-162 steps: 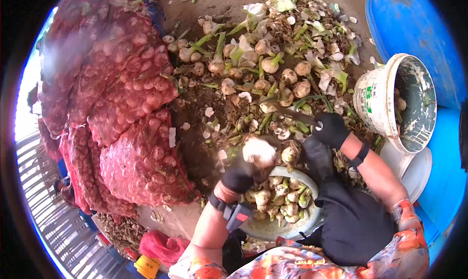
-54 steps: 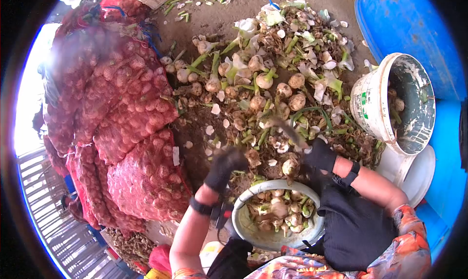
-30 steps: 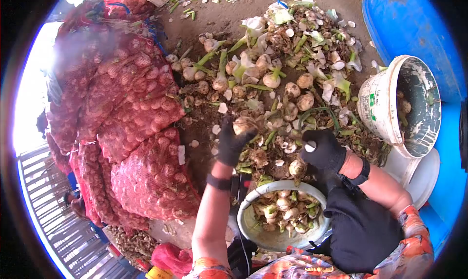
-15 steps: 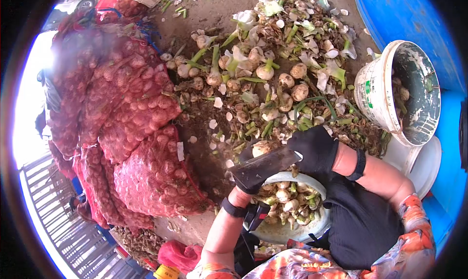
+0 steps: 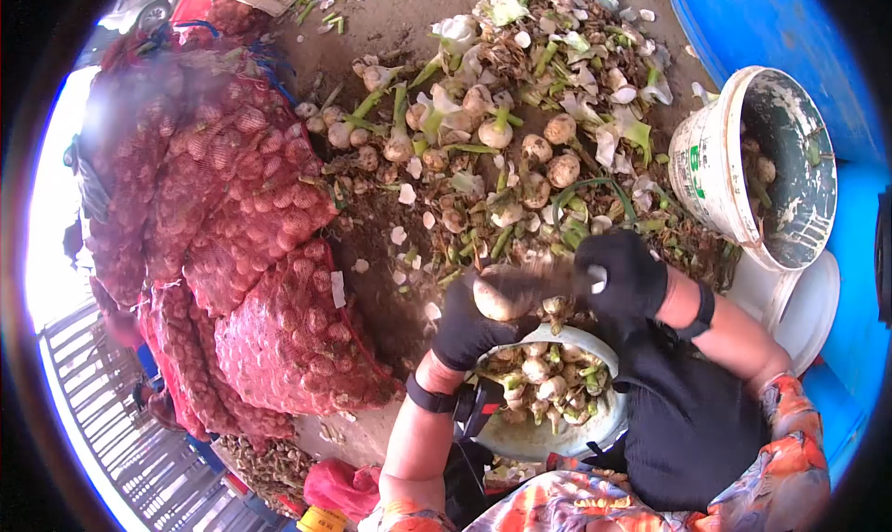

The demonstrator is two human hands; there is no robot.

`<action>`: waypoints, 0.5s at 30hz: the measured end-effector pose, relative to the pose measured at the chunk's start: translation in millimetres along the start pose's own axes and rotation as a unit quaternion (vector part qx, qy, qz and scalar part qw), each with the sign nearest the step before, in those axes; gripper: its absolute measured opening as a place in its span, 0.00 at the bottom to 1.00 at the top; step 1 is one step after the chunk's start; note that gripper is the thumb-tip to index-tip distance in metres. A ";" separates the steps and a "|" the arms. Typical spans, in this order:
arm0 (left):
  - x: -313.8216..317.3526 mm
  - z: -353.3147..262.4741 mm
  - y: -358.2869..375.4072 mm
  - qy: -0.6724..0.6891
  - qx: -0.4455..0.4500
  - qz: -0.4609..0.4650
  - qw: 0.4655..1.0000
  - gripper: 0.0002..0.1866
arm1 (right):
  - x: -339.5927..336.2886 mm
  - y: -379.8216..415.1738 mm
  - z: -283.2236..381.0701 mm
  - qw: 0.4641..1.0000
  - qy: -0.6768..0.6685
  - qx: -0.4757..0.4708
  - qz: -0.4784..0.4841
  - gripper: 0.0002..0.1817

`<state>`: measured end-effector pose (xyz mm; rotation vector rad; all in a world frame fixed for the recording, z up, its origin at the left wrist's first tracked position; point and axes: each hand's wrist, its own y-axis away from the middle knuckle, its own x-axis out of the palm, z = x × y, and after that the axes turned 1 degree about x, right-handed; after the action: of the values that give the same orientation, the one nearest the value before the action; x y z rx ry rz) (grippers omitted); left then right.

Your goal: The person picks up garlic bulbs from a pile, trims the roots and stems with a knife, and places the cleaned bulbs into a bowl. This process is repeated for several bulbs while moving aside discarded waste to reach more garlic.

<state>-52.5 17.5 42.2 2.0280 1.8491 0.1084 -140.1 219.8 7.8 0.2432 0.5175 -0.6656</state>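
A pale, round garlic bulb (image 5: 491, 302) is in my left hand (image 5: 467, 332), whose black-gloved fingers are wrapped round it. My right hand (image 5: 621, 276), gloved in black too, grips a knife (image 5: 544, 283). The broad dark blade is smeared by motion and lies close beside the bulb; the handle is hidden in the fist. Just below both hands stands a pale basin (image 5: 609, 420) with many trimmed bulbs (image 5: 548, 374) in it. A small bulb with roots (image 5: 556, 314) shows at the basin's far rim.
Loose bulbs (image 5: 495, 134), cut stalks and peelings (image 5: 613, 142) form a heap on the ground ahead. Red mesh sacks (image 5: 251, 179) full of bulbs line the left. To the right are a white bucket (image 5: 701, 165), a white lid (image 5: 813, 318) and a blue barrel (image 5: 771, 12).
The knife blade has swung off my left hand toward the right, baring the bulb. My right hand has moved slightly right and up. The whole view has shifted a little.
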 end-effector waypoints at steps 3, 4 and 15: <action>9.4 -1.2 6.1 0.214 -0.040 -0.015 0.976 0.21 | 3.5 -2.2 17.4 0.996 -0.013 -0.087 0.025 0.05; 10.8 4.8 8.9 0.250 -0.072 -0.015 0.965 0.21 | 4.7 -3.1 18.2 0.995 0.008 -0.097 0.038 0.07; 8.6 3.4 20.1 0.144 -0.058 0.120 0.981 0.27 | 24.9 2.1 -64.6 0.980 0.130 0.112 0.105 0.07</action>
<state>-31.4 24.1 44.1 2.2377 1.6997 0.5921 -146.5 232.5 -59.9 0.5942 0.6577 -0.4870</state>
